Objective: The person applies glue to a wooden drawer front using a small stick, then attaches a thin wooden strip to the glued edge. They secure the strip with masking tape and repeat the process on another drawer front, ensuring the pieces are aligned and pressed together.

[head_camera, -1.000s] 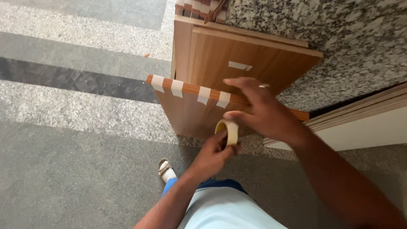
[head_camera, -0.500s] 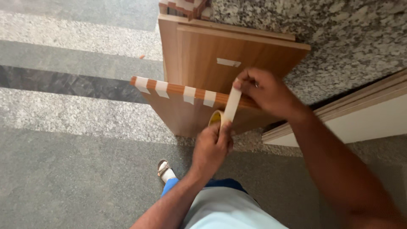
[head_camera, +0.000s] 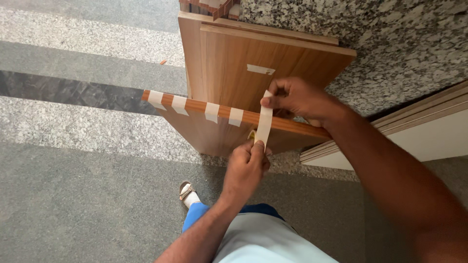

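Cream masking tape strip (head_camera: 264,122) stretched taut between two hands, running up and down across the front edge of a wooden panel (head_camera: 229,136). Upper end pinched between thumb and fingertips of the right hand (head_camera: 295,99), fingers pressed together on it just above the panel's edge. Lower end leading into a tape roll (head_camera: 253,138), mostly hidden, gripped in the closed left hand (head_camera: 246,168) with the thumb pressed against the strip.

Along the panel's orange-brown top edge, four short cream tape pieces (head_camera: 195,104) wrapped over it at intervals, left of the stretched strip. Behind, a taller wood-grain board (head_camera: 273,58) standing upright and leaning on a speckled grey granite wall (head_camera: 404,44); on its face, one small rectangular cream tape patch (head_camera: 260,69), just above the right hand. More boards stacked behind that, near the top. Pale flat panels (head_camera: 429,131) lying at the right, at the wall's foot. Grey and dark striped stone floor (head_camera: 73,146) below, with a sandalled foot (head_camera: 187,194) near the bottom centre.
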`<state>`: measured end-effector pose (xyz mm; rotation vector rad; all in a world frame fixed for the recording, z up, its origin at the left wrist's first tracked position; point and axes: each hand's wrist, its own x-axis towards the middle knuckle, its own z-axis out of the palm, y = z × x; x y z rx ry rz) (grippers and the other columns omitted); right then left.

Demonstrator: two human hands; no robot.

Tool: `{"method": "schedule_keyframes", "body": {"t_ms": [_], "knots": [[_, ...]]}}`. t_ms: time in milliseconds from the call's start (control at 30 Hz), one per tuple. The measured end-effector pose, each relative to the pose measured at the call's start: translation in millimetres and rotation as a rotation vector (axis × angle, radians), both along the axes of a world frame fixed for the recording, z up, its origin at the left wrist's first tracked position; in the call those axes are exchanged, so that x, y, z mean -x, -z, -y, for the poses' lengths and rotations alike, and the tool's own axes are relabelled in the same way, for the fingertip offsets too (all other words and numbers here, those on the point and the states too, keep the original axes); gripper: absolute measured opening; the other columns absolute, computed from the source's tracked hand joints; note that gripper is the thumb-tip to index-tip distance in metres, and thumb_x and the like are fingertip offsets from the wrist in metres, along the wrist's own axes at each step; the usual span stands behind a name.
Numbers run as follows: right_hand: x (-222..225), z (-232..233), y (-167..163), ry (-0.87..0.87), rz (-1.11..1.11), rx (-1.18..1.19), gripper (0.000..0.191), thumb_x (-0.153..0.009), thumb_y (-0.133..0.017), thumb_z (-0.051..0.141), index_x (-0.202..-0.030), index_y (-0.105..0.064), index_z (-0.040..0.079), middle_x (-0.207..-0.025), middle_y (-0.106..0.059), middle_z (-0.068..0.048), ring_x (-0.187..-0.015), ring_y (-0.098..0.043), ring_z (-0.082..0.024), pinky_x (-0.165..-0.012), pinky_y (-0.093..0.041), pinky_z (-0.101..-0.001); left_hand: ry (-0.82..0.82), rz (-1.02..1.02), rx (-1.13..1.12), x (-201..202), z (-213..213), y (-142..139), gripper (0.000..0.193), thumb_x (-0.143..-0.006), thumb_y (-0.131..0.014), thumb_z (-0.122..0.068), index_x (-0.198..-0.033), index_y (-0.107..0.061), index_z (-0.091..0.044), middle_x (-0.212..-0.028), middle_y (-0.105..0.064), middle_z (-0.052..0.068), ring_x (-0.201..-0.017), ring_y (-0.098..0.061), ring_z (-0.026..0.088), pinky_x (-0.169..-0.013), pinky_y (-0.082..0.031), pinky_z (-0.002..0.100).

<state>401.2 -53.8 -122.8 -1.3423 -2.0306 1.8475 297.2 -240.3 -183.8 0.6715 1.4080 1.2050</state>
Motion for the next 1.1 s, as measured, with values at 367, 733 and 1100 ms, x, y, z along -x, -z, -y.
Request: {"method": "schedule_keyframes", "body": {"t_ms": [367,733,1100], "knots": [[18,1,5,-0.402,0.341,0.243,0.063,-0.094,-0.044,0.066,-0.149,-0.052,0.037,-0.147,-0.051,0.009,-0.128,-0.047,-0.012,-0.101,-0.04,-0.0378,0.074,0.084,0.199,12,-18,7,0.054,-0.104,-0.05,-0.048,-0.082,-0.064,0.0,-0.053,-0.054,0.006,-0.041,-0.051,0.015,-0.04,-0.042,0.031],[-8,64,-24,-0.301,0.27,-0.741,0.039,-0.092,-0.066,0.046,-0.108,-0.077,0.014,-0.088,-0.077,-0.008,-0.076,-0.074,-0.023,-0.07,-0.058,-0.0402,0.049,0.118,0.192,15,-20,9,0.048,-0.101,-0.052,-0.048,-0.088,-0.066,-0.005,-0.061,-0.061,0.002,-0.046,-0.054,0.013,-0.04,-0.043,0.031],[-7,68,-4,-0.295,0.253,-1.044,0.04,-0.088,-0.075,0.041,-0.102,-0.06,0.006,-0.085,-0.071,-0.012,-0.078,-0.072,-0.03,-0.065,-0.057,-0.0429,0.039,0.187,0.146,12,-19,33,0.047,-0.104,-0.049,-0.044,-0.088,-0.065,-0.002,-0.06,-0.056,0.005,-0.049,-0.054,0.015,-0.041,-0.043,0.031]]}}
